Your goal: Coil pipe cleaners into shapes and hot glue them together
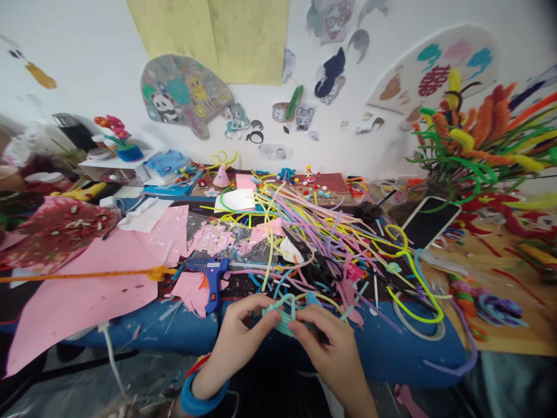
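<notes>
Both hands meet at the table's front edge around a light teal piece of coiled pipe cleaner (pixel 284 322), with a bent loop standing up from its top. My left hand (pixel 246 325) pinches its left side between thumb and fingers. From the other side, the thumb and index finger of my right hand (pixel 328 337) press on it. The fingers partly hide the piece. Left of the hands lies a blue glue gun (pixel 214 284) with a small red light lit. Black-handled scissors (pixel 322 271) lie behind the right hand among loose pipe cleaners.
A heap of yellow, pink and purple pipe cleaners (pixel 304 215) spreads across the middle. Pink sheets (pixel 104 261) cover the left side. A phone (pixel 429 220) leans at right, before a bunch of fuzzy stems (pixel 483 133). A tape roll (pixel 420 325) lies near the front edge.
</notes>
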Available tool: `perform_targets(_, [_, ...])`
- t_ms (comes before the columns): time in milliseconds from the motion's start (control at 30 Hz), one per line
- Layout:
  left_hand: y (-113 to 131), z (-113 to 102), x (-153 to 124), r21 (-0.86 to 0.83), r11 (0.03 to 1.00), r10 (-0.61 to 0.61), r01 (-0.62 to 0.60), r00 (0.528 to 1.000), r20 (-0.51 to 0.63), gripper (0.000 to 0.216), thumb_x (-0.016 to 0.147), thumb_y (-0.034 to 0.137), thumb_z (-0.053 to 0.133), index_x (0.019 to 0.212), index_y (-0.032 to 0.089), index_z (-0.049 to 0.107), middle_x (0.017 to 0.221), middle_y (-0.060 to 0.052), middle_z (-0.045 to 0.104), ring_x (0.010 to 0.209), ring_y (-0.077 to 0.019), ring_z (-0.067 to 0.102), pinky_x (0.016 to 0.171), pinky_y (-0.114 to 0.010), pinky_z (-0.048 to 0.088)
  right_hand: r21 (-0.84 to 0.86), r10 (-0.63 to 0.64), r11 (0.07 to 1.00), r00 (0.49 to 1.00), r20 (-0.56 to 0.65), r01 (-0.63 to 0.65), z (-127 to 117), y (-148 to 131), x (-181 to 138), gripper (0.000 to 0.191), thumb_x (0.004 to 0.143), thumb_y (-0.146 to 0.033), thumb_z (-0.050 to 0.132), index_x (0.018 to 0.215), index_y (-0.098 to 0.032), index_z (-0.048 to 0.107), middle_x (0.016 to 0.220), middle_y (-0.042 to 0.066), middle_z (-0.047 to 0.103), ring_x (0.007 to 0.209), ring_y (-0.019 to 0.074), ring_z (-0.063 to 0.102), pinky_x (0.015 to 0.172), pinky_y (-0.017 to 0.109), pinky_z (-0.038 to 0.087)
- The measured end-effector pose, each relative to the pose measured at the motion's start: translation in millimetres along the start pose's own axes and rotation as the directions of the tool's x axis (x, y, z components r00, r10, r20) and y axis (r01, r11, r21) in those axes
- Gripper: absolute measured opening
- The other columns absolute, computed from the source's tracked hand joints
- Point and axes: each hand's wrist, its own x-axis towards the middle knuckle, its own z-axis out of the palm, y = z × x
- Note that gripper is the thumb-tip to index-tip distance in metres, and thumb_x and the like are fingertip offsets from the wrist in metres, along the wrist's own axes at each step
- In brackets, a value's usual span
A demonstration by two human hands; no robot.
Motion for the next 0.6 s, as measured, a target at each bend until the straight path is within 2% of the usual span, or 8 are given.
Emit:
perform_targets(200, [-1.2, -0.5, -2.2, -0.172, 0.978, -0.110, 0.116, 0.993, 0.045, 0.021, 0.078, 0.034, 0.071, 0.073, 0.013, 0.070, 0.066, -0.003, 0.066, 0.059, -0.0134, 0.058, 0.058, -0.023, 0.046, 0.075, 0.039, 0.996, 0.996, 0.082, -0.045, -4.0, 0.2, 0.6, 0.013, 0.086, -0.023, 0.061, 0.075, -0.021, 0.066, 0.066, -0.002, 0.064, 0.055, 0.0116, 0.057, 0.050, 0.020, 0.043])
perform_targets(367, [-2.3, -0.7, -1.4, -0.211, 0.957, -0.180, 0.197, 0.979, 0.096, 0.030, 0.076, 0.043, 0.072, 0.072, 0.013, 0.069, 0.063, -0.004, 0.066, 0.057, -0.0143, 0.058, 0.057, -0.025, 0.046, 0.085, 0.051, 0.995, 0.995, 0.089, -0.058, -3.7, 2.5, 3.4, 0.018, 0.086, -0.024, 0.061, 0.069, -0.020, 0.065, 0.061, -0.002, 0.061, 0.054, 0.0119, 0.057, 0.051, 0.021, 0.044])
perform_targets(467, [-1.2, -2.4, 0.5, -0.209, 0.964, -0.132, 0.166, 0.977, 0.166, 0.040, 0.074, 0.054, 0.071, 0.078, 0.014, 0.067, 0.066, -0.004, 0.066, 0.060, -0.0156, 0.059, 0.059, -0.026, 0.047, 0.066, 0.062, 0.995, 0.994, 0.091, -0.069, -2.3, 3.2, 3.3, 0.020, 0.087, -0.024, 0.060, 0.067, -0.020, 0.065, 0.060, -0.002, 0.060, 0.053, 0.0117, 0.055, 0.050, 0.021, 0.043])
perform_targets(567, [1.9, -4.6, 2.8, -0.198, 0.972, -0.072, 0.127, 0.962, 0.263, 0.054, 0.071, 0.062, 0.068, 0.098, 0.015, 0.067, 0.082, -0.008, 0.068, 0.073, -0.0195, 0.062, 0.066, -0.028, 0.048, 0.047, 0.088, 0.994, 0.988, 0.123, -0.095, -1.0, 3.5, 1.5, 0.018, 0.086, -0.022, 0.061, 0.069, -0.020, 0.066, 0.062, -0.002, 0.062, 0.055, 0.0119, 0.057, 0.052, 0.021, 0.043])
perform_targets(600, [3.3, -5.4, 3.7, -0.176, 0.978, -0.063, 0.115, 0.958, 0.278, 0.053, 0.073, 0.061, 0.067, 0.099, 0.016, 0.067, 0.084, -0.008, 0.068, 0.076, -0.0197, 0.061, 0.068, -0.029, 0.048, 0.045, 0.096, 0.994, 0.985, 0.141, -0.103, -0.6, 3.7, 0.7, 0.017, 0.086, -0.022, 0.062, 0.070, -0.020, 0.067, 0.063, -0.002, 0.063, 0.056, 0.0121, 0.057, 0.053, 0.021, 0.043])
